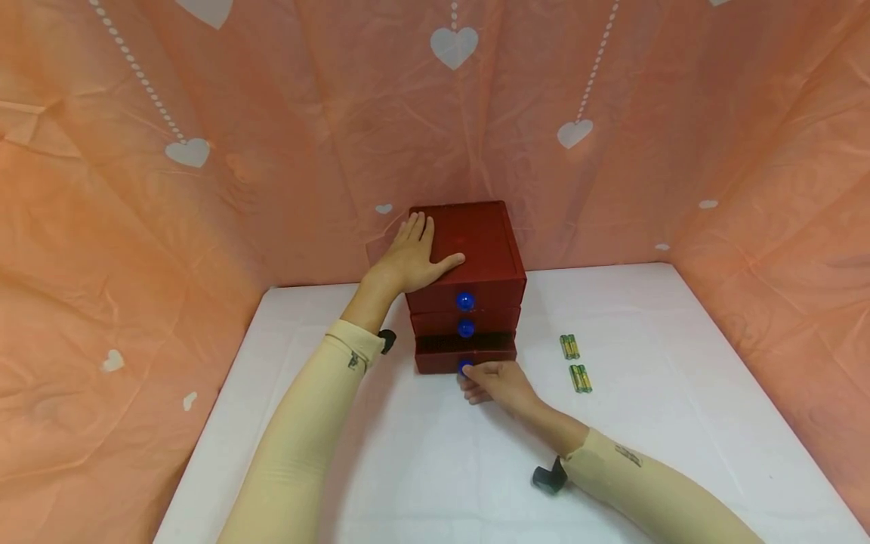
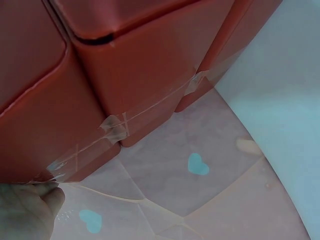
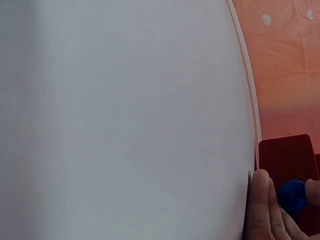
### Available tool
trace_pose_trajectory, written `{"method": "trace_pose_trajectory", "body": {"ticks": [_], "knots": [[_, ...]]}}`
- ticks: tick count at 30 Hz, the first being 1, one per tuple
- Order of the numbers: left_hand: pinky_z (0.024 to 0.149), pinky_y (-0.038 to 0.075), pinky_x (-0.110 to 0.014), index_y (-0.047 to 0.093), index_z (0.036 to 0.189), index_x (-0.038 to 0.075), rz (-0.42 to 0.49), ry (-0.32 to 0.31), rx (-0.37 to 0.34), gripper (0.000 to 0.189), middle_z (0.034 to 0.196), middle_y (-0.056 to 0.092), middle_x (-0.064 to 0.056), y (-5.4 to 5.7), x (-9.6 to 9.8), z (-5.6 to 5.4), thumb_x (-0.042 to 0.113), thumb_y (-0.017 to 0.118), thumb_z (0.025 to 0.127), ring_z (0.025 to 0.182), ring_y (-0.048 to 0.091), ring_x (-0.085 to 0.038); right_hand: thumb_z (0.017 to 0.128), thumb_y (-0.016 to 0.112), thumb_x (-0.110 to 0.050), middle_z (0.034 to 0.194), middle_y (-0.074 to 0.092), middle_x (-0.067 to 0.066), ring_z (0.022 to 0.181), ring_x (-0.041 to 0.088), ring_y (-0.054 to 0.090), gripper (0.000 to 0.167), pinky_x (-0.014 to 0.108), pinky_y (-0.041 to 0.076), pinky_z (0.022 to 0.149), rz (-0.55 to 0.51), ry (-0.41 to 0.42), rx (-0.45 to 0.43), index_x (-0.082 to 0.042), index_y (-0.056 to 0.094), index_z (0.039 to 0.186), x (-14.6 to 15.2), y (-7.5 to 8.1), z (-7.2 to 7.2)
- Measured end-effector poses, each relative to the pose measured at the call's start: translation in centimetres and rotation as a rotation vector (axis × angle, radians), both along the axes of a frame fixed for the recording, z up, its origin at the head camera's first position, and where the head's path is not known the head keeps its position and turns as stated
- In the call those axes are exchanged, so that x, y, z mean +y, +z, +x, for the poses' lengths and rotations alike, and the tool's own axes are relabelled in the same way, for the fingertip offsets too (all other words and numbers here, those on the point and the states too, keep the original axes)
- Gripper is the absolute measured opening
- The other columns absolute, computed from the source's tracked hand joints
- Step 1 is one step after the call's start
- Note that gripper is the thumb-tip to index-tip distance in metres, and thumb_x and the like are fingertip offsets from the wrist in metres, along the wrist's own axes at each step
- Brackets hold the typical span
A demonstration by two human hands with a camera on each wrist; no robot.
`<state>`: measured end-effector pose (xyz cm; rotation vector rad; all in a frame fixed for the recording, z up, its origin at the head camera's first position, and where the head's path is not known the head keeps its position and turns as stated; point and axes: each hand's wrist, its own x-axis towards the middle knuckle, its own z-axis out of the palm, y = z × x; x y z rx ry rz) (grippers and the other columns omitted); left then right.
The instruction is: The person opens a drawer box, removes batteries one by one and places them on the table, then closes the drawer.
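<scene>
A dark red three-drawer box [image 1: 476, 238] stands at the back of the table, with round blue knobs on its drawers. My left hand [image 1: 410, 261] lies flat on the left part of its top, fingers extended and thumb spread. The bottom drawer [image 1: 435, 363] sticks out partway from the box; its inside looks dark. My right hand [image 1: 506, 385] pinches the blue knob [image 3: 292, 195] of that drawer between thumb and fingers. Above it, the middle knob [image 1: 465, 328] and top knob [image 1: 465, 301] are untouched. In the left wrist view, clear tape [image 2: 117, 127] runs along the box's side.
Two pairs of green and yellow batteries [image 1: 569, 347] lie on the white table [image 1: 646, 378], right of the box. An orange cloth [image 1: 306, 151] with pale hearts hangs behind and along both sides. A dark wrist device [image 1: 549, 477] is on the right sleeve.
</scene>
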<state>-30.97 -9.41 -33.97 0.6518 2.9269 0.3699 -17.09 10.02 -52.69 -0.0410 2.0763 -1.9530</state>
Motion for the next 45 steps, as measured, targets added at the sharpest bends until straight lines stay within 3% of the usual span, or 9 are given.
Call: {"method": "trace_pose_trajectory", "body": {"ticks": [26,38,45], "knots": [[0.133,-0.009,-0.039,0.0,0.172,0.002,-0.002,0.012,-0.006,0.107,0.18,-0.01,-0.015,-0.1,0.1,-0.1,0.077,0.037,0.105,0.166,-0.016,-0.026,0.109,0.067,-0.025,0.105,0.079,0.023,0.086,0.034,0.08,0.04,0.039,0.067,0.078,0.022,0.083,0.04,0.013,0.075,0.118,1.2,0.7,3.3],[0.133,-0.01,-0.039,0.0,0.172,0.002,-0.001,0.017,-0.009,0.106,0.18,-0.009,-0.016,0.0,0.2,0.1,0.076,0.038,0.105,0.166,-0.016,-0.026,0.107,0.069,-0.026,0.102,0.08,0.02,0.082,0.026,0.08,0.039,0.033,0.067,0.076,0.007,0.091,0.002,0.011,0.076,0.116,1.3,0.2,4.7],[0.133,-0.01,-0.038,-0.001,0.172,0.002,-0.016,0.016,-0.011,0.106,0.18,-0.01,-0.016,0.0,0.2,0.1,0.076,0.037,0.105,0.166,-0.017,-0.026,0.106,0.071,-0.027,0.103,0.081,0.02,0.083,0.028,0.08,0.039,0.033,0.067,0.076,-0.005,0.088,-0.009,0.01,0.077,0.116,1.3,0.1,5.6]]}}
